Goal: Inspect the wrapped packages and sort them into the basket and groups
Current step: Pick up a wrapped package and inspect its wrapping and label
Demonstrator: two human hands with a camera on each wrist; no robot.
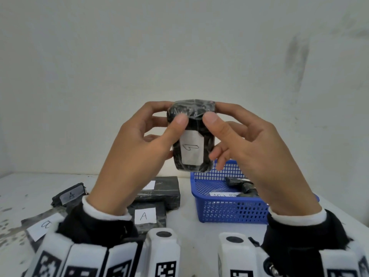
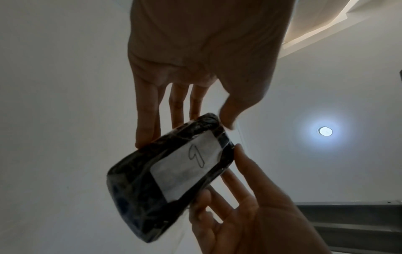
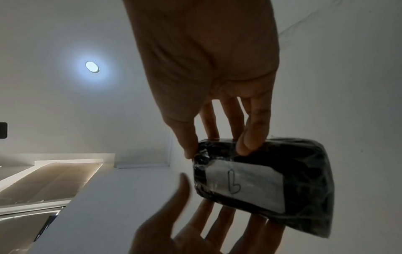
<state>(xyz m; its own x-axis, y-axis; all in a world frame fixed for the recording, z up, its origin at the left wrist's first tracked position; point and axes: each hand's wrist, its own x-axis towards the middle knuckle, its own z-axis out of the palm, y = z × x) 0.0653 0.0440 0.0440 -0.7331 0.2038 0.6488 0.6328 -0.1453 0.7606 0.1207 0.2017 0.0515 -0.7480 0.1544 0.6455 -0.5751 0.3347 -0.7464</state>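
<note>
A black wrapped package (image 1: pixel 191 136) with a white label bearing one handwritten mark is held upright in the air in front of the wall. My left hand (image 1: pixel 157 134) grips its upper left, thumb on the front and fingers behind. My right hand (image 1: pixel 223 120) pinches the upper right corner with thumb and index finger, and its other fingers hang loose beside the package. In the left wrist view the package (image 2: pixel 169 171) lies against straight left fingers (image 2: pixel 145 120). In the right wrist view the package (image 3: pixel 272 185) hangs from the right thumb and index finger.
A blue mesh basket (image 1: pixel 229 208) stands on the white table at the right, with a dark wrapped bundle (image 1: pixel 241 186) and a paper label inside. Left of it lie several black packages, two labelled A (image 1: pixel 146 215) (image 1: pixel 68 194), plus a plain one (image 1: pixel 159 188).
</note>
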